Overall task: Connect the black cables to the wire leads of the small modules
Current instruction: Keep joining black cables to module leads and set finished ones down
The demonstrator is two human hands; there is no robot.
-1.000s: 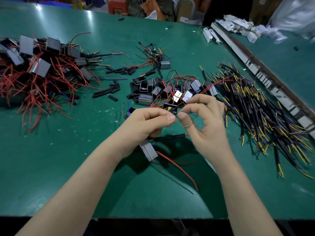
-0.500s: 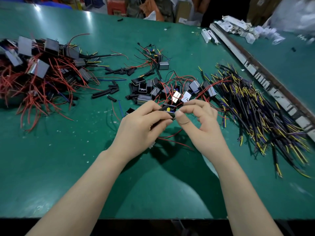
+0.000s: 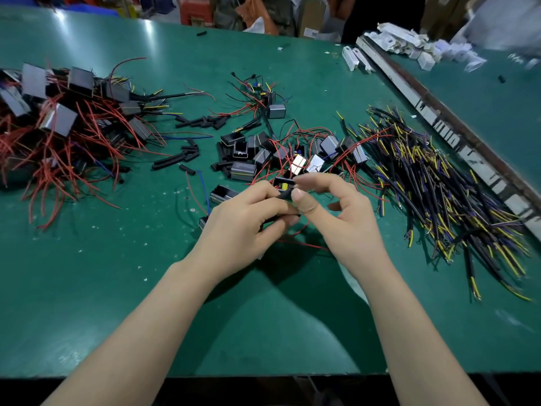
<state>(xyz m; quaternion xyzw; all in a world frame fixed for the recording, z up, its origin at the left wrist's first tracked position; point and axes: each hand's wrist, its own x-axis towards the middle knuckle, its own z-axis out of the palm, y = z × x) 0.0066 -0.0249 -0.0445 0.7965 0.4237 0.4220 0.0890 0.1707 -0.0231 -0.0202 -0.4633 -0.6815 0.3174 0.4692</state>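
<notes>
I see a black cable (image 3: 283, 197) held up over the middle of the table (image 3: 123, 276), just in front of me. My left hand (image 3: 248, 227) has its fingers curled round the cable. My right hand (image 3: 342, 212) pinches the cable's end between thumb and first finger. A thin red lead (image 3: 295, 232) hangs out below my hands. I think it goes to the module I am working on, but my left hand hides that part, so I cannot be sure. I also cannot see the bare wire tips.

Here is what I think could go wrong. The join is tiny and my fingers cover it, so I could twist the wrong wires together. If I pull too hard, the thin lead could slip out or snap. If my pinch gets loose, the cable could drop.

Just beyond my hands lie more modules (image 3: 263, 153) with red wires all tangled. If the hanging lead catches in them, I could drag them along.

To the right is a big pile of cables (image 3: 445, 183) with yellow and blue ends. To the far left is a heap (image 3: 64, 124) of modules with long red wires. A dropped piece could get lost in either one. Short black tubes (image 3: 175, 161) lie between the heap and the modules.
</notes>
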